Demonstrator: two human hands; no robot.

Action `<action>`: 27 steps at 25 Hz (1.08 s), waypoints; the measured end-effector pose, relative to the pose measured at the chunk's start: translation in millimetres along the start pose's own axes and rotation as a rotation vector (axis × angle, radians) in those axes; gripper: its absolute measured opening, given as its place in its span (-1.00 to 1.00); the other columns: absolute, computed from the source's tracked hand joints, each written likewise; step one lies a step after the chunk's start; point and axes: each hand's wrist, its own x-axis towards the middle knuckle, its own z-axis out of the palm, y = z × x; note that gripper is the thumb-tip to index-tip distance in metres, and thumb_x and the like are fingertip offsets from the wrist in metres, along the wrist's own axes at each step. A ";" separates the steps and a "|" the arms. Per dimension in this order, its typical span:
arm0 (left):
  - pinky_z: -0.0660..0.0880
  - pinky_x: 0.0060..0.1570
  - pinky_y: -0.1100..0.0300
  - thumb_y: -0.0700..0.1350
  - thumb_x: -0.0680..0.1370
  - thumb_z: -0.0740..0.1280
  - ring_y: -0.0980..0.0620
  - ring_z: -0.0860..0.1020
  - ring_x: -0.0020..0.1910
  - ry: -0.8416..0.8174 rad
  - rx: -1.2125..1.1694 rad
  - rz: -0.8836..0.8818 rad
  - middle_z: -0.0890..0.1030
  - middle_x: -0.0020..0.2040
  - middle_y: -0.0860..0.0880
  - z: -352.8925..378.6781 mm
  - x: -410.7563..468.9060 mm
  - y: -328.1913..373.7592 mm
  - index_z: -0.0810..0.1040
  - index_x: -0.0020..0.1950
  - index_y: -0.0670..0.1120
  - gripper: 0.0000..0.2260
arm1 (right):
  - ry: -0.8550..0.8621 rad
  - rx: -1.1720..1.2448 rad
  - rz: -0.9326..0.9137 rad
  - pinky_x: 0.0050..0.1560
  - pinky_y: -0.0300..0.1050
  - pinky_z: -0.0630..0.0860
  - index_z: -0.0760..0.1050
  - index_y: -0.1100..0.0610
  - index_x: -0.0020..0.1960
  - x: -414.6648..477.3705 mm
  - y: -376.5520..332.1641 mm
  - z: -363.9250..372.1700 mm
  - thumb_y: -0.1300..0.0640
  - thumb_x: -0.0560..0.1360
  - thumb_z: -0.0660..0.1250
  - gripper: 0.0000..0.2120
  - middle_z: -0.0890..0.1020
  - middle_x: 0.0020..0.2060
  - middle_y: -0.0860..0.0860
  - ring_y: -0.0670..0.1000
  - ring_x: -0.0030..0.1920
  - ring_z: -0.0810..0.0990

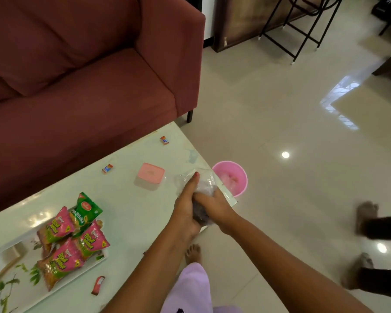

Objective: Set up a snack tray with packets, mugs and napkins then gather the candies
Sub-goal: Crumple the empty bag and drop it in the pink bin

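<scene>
At the table's right edge both hands hold a clear plastic bag with something purple inside. My left hand grips it from the left with the index finger stretched over the plastic. My right hand grips its lower part. A white leaf-patterned tray at the lower left carries several pink snack packets and a green one. Three wrapped candies lie loose on the table: one near the far corner, one by the sofa, one beside the tray.
A small clear box with a pink lid stands mid-table. A pink bucket sits on the floor just past the table corner. A maroon sofa lies behind the table. Another person's feet are at the right; black stools stand far back.
</scene>
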 end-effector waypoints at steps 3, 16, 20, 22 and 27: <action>0.46 -0.25 0.18 0.07 0.49 0.29 0.02 0.56 -0.08 0.139 0.039 0.083 0.57 -0.08 -0.11 24.3 38.7 0.0 0.55 0.14 -0.09 -0.68 | -0.148 -0.040 0.057 -0.24 -0.26 0.52 0.54 0.21 0.03 34.0 -5.1 -33.4 0.23 0.49 0.23 -0.83 0.61 -0.24 0.04 -0.09 -0.21 0.61; 0.56 -0.11 0.10 -0.14 0.56 0.18 -0.13 0.61 -0.05 0.463 0.161 0.171 0.60 -0.04 -0.17 72.4 220.7 -2.2 0.52 0.03 -0.17 -0.82 | -0.113 -0.154 -0.080 0.32 -0.17 0.35 0.25 -0.04 0.44 171.5 84.7 -94.7 -0.03 0.56 0.11 -0.55 0.46 0.33 -0.08 -0.13 0.31 0.42; 0.54 -0.09 0.09 0.05 0.40 0.29 -0.01 0.57 -0.16 0.443 0.067 0.147 0.55 -0.20 -0.04 109.6 275.4 -20.7 0.50 -0.17 -0.08 -0.80 | -0.008 -0.154 0.001 -0.28 -0.20 0.49 0.46 -0.01 0.13 227.0 113.5 -127.1 -0.18 0.49 0.11 -0.65 0.65 -0.19 -0.06 -0.11 -0.24 0.61; 0.56 0.01 0.05 0.13 0.49 0.28 -0.05 0.62 -0.07 0.478 0.052 0.136 0.62 -0.08 -0.10 123.0 310.9 -33.4 0.55 -0.03 -0.11 -0.69 | -0.010 -0.186 0.038 -0.24 -0.13 0.54 0.46 0.04 0.11 253.6 132.6 -147.4 -0.13 0.51 0.11 -0.67 0.66 -0.21 -0.02 -0.06 -0.23 0.63; 0.47 -0.14 0.07 -0.08 0.55 0.13 -0.14 0.50 -0.12 0.591 0.286 0.005 0.51 -0.22 -0.16 124.4 391.2 -66.7 0.51 -0.08 -0.20 -0.76 | -0.056 -0.300 0.105 -0.21 -0.12 0.52 0.48 0.16 0.06 310.9 190.7 -181.7 0.07 0.63 0.07 -0.75 0.63 -0.23 0.05 -0.01 -0.26 0.60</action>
